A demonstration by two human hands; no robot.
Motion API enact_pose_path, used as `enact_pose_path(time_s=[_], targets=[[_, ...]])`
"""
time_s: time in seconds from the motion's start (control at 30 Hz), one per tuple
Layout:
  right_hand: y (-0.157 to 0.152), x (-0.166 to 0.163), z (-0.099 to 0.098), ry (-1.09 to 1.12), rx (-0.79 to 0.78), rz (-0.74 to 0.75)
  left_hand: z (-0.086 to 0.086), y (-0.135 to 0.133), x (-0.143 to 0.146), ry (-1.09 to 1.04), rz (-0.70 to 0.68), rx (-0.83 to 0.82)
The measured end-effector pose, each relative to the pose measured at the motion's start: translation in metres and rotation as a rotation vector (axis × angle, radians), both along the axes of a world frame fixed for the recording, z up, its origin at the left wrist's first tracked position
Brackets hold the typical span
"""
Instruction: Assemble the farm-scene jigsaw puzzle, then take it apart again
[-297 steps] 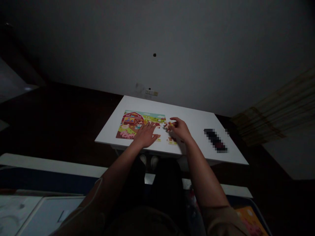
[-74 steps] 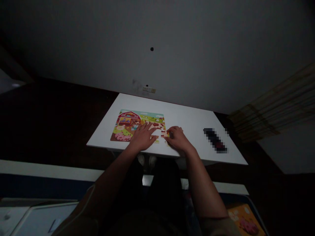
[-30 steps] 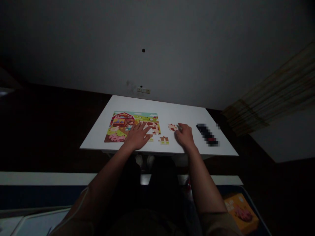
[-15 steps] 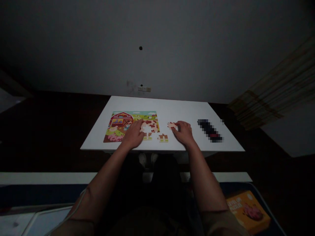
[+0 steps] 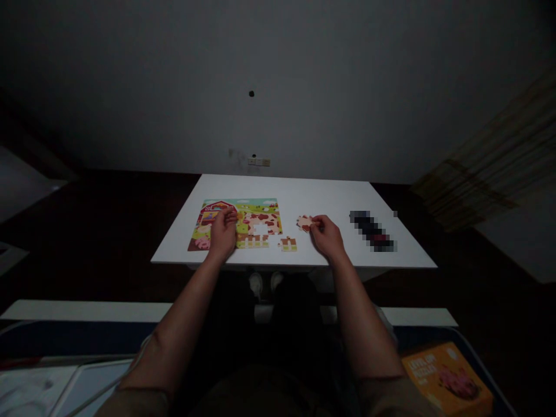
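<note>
**The right hand (image 5: 326,236) pinches a cream puzzle piece (image 5: 304,222) beside the farm jigsaw puzzle (image 5: 260,219)**

Its fingertips close on the piece at the grip's left, wrist low and forearm angled in from the white table's (image 5: 324,194) near edge, which runs just below the hand. Just down-left sits a small fence-patterned piece (image 5: 287,244), then the puzzle with its open gap (image 5: 261,230). Beyond that, the left hand (image 5: 223,234) rests on the puzzle's left part, fingers bunched; whether they hold anything cannot be told. To the right, open table stretches to a pixelated dark object (image 5: 372,230). Further back, an orange puzzle box (image 5: 447,379) lies below the table.
</note>
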State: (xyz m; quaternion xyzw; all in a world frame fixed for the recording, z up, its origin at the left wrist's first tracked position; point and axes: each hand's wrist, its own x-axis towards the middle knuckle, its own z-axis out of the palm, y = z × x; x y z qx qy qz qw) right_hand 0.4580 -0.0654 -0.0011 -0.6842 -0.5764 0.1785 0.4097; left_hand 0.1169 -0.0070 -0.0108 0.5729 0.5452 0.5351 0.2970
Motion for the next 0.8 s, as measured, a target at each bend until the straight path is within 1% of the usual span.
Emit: enact_pose_path(time_s=[0.27,0.6,0.7,0.8], targets=[[-0.001,0.000,0.002,-0.015,0.006,-0.008,-0.005,-0.003,-0.001,0.073,-0.082,-0.015],[-0.002,-0.009,0.012,0.048,-0.009,-0.025,0.001,-0.007,-0.001,0.098,-0.169,-0.007],[-0.001,-0.021,0.017,0.137,0.025,-0.013,0.000,-0.007,0.000,0.095,-0.194,0.000],[0.003,-0.048,0.021,0.210,0.039,0.090,-0.003,-0.005,-0.001,0.089,-0.214,0.005]])
